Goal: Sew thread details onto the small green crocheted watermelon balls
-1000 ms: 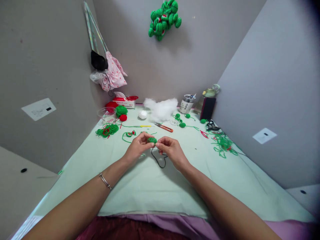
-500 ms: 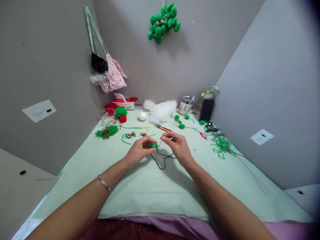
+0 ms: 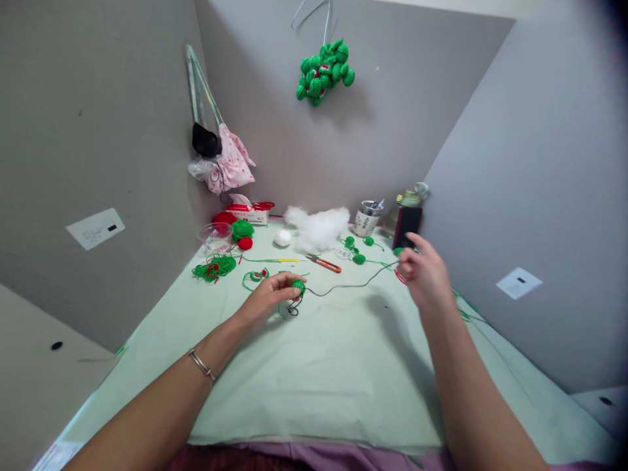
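Note:
My left hand [image 3: 267, 297] pinches a small green crocheted ball [image 3: 297, 286] above the middle of the table. A dark strand of yarn [image 3: 349, 286] runs from the ball to my right hand [image 3: 426, 273], which is raised to the right with its fingers closed on the strand's far end. Whether a needle is between those fingers cannot be made out. A loose loop of the same dark yarn hangs under the ball. Just beyond lie orange-handled thread snips [image 3: 326, 264] and a yellow crochet hook [image 3: 288, 260]. Left of the ball is a green and red crocheted piece [image 3: 258, 276].
White stuffing [image 3: 318, 229] and a white ball [image 3: 282, 238] lie at the back. A pen can [image 3: 367, 220] and a phone [image 3: 407, 224] stand back right. Tangled green yarn [image 3: 216, 267] and a tissue box [image 3: 249, 213] are left. A green crocheted cluster [image 3: 321, 75] hangs above.
My right hand has moved away to the right and upward from the ball, drawing the dark yarn out into a long strand. My left hand keeps the ball; the view has tilted slightly up.

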Action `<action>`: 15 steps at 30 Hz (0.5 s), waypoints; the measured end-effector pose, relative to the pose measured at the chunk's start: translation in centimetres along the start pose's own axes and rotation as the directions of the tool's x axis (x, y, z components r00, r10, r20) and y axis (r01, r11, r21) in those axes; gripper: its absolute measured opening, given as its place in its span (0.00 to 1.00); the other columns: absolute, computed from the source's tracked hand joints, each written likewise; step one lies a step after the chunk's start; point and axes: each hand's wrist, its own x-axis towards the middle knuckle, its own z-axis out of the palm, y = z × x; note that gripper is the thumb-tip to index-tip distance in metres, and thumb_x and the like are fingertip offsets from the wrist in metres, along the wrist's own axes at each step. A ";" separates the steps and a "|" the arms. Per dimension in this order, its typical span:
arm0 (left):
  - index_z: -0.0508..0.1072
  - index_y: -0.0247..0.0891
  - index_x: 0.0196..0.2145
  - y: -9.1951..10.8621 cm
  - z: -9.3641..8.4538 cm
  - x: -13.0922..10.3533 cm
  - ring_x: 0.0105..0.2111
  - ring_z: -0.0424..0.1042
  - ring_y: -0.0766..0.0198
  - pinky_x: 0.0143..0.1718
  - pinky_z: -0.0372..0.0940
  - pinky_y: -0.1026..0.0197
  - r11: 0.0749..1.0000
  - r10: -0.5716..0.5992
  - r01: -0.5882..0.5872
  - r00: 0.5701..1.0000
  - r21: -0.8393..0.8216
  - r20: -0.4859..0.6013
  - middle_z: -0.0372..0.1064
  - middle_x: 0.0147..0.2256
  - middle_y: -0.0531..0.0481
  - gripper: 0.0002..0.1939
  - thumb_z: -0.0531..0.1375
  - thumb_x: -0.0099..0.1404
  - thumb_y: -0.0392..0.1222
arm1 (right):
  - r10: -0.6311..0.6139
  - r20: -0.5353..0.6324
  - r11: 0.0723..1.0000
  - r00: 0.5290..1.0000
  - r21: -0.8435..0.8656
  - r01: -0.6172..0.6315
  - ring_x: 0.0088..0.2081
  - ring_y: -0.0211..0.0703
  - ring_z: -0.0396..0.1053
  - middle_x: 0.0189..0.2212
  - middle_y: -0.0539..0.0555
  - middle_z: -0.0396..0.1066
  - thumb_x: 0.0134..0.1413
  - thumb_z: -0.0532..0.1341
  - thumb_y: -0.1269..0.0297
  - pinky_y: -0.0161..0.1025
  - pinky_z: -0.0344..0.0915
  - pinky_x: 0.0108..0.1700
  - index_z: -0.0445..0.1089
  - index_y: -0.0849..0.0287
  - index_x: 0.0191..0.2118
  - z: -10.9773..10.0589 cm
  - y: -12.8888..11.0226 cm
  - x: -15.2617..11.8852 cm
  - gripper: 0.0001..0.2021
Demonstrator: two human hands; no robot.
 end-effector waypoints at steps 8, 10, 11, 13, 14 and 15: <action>0.77 0.39 0.43 -0.2 0.2 0.2 0.36 0.68 0.63 0.41 0.59 0.60 1.000 0.006 -0.005 0.999 0.029 -0.037 0.71 0.35 0.49 0.17 0.67 0.56 0.45 | 0.224 0.604 0.840 0.765 -0.518 0.164 0.26 0.35 0.58 0.25 0.49 0.66 0.53 0.63 0.57 0.35 0.54 0.29 0.76 0.60 0.37 8.8 3.7 -8.0 0.12; 0.76 0.38 0.42 -0.3 0.2 0.2 0.37 0.68 0.62 0.41 0.60 0.60 1.000 0.011 -0.009 0.999 0.028 -0.048 0.72 0.36 0.49 0.16 0.67 0.55 0.44 | 0.229 0.613 0.855 0.756 -0.498 0.144 0.27 0.36 0.58 0.26 0.50 0.67 0.53 0.63 0.58 0.35 0.54 0.30 0.76 0.60 0.33 8.9 3.8 -8.1 0.10; 0.76 0.38 0.41 -0.3 0.2 0.2 0.37 0.68 0.62 0.41 0.60 0.60 1.000 0.014 -0.013 0.999 0.024 -0.046 0.71 0.36 0.49 0.16 0.67 0.55 0.44 | 0.235 0.600 0.878 0.765 -0.468 0.097 0.27 0.35 0.58 0.25 0.50 0.67 0.52 0.63 0.59 0.35 0.54 0.29 0.75 0.60 0.31 8.8 3.7 -7.8 0.10; 0.76 0.38 0.41 -0.3 0.1 0.2 0.36 0.68 0.63 0.41 0.60 0.61 1.000 0.019 -0.018 0.999 0.017 -0.031 0.71 0.35 0.49 0.15 0.67 0.55 0.43 | 0.235 0.520 0.932 0.821 -0.362 -0.038 0.24 0.34 0.56 0.21 0.48 0.64 0.50 0.64 0.60 0.34 0.52 0.27 0.75 0.61 0.29 7.9 3.4 -6.4 0.08; 0.76 0.38 0.40 -0.3 0.1 0.2 0.36 0.67 0.64 0.41 0.60 0.61 1.000 0.019 -0.019 1.000 0.011 -0.023 0.71 0.35 0.49 0.14 0.67 0.55 0.42 | 0.220 0.446 0.956 0.867 -0.277 -0.100 0.23 0.33 0.54 0.19 0.48 0.62 0.48 0.65 0.61 0.33 0.51 0.26 0.74 0.61 0.28 7.3 3.1 -5.4 0.08; 0.76 0.38 0.40 -0.2 0.0 0.2 0.36 0.67 0.64 0.41 0.60 0.61 1.000 0.017 -0.017 1.000 0.006 -0.014 0.71 0.35 0.49 0.14 0.67 0.55 0.41 | 0.197 0.355 0.973 0.914 -0.184 -0.138 0.22 0.32 0.54 0.19 0.47 0.61 0.45 0.66 0.62 0.33 0.50 0.24 0.73 0.61 0.27 6.5 2.9 -4.4 0.07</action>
